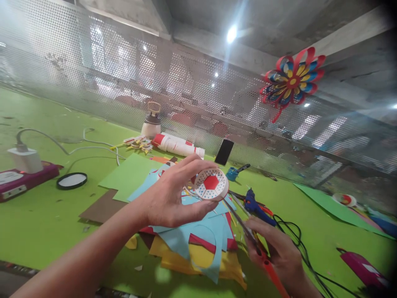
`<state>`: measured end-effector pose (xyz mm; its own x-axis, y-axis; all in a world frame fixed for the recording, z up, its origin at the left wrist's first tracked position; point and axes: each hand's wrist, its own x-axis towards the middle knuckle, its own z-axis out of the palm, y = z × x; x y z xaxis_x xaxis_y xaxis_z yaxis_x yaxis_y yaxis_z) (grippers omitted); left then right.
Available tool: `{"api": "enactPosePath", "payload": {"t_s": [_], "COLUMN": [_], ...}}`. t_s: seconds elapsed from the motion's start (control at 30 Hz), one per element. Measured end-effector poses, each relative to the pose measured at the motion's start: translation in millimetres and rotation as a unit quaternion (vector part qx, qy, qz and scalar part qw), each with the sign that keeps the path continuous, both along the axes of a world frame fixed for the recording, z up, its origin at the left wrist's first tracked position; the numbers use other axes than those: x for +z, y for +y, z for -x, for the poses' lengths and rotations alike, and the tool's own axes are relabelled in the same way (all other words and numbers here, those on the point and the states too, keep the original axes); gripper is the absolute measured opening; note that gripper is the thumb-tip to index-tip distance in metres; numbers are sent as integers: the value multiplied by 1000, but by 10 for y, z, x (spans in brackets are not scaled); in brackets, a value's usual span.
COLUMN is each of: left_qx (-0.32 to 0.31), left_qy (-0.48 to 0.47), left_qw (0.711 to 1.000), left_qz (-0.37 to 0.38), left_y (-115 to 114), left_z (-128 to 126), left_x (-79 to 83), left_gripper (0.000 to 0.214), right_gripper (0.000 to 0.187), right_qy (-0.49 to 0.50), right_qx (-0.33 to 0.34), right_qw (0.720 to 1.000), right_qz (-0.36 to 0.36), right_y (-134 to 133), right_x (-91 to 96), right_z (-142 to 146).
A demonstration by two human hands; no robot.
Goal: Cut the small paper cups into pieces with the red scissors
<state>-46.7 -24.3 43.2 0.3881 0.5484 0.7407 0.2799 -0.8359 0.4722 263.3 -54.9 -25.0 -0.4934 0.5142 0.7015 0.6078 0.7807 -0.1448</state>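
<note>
Between its thumb and fingers, my left hand [173,194] holds a round white paper piece [211,184] with a low rim, a red hexagon at its centre and blue dots around it. My right hand [279,244] is closed on a pair of scissors [263,260] with orange handles. Their metal blades point up and left, with the tips close to the lower edge of the round piece; whether they touch, I cannot tell. Below both hands lie light-blue paper sheets [173,236], one with a curved cut-out, over yellow paper [176,260].
A blue glue gun [259,209] with a black cable lies beyond my right hand. At the back are a phone [224,151], a blue pot [232,174], a white-and-red roll [180,145] and a lantern [151,124]. A purple power strip [27,182] sits left; a paper flower [293,80] hangs above.
</note>
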Motion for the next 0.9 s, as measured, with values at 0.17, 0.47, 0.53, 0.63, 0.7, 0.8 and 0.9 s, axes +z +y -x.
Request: {"api": "enactPosePath", "payload": {"t_s": [0.17,0.47,0.53,0.63,0.7,0.8,0.9], "left_qx": [-13,15,19,15,15,-1,-19], "left_qy": [5,35,36,32,31,24,15], "left_qw": [1000,999,999,999,999,1000,1000], "left_qz": [-11,4,6,-10,-18,-14,12], "left_y": [-14,17,17,8,5,19,42], "left_z": [7,17,9,-8,-14,-5,17], "left_x": [30,-4,-7,10,22,19,-8], "left_gripper": [56,57,56,53,51,51,55], "right_gripper": [43,42,43,42,42,40,38], "right_qy": [-12,-17,-15,-16,-16,-17,-16], "right_qx": [2,-9,-5,-4,-5,-4,-1], "right_qw": [1000,1000,1000,1000,1000,1000,999], "right_qz": [-8,-11,4,7,2,-9,-32], "right_y": [8,6,4,-1,-4,-4,4], "right_x": [39,13,11,27,41,56,64], "right_z": [9,-7,-8,0,12,39,64]}}
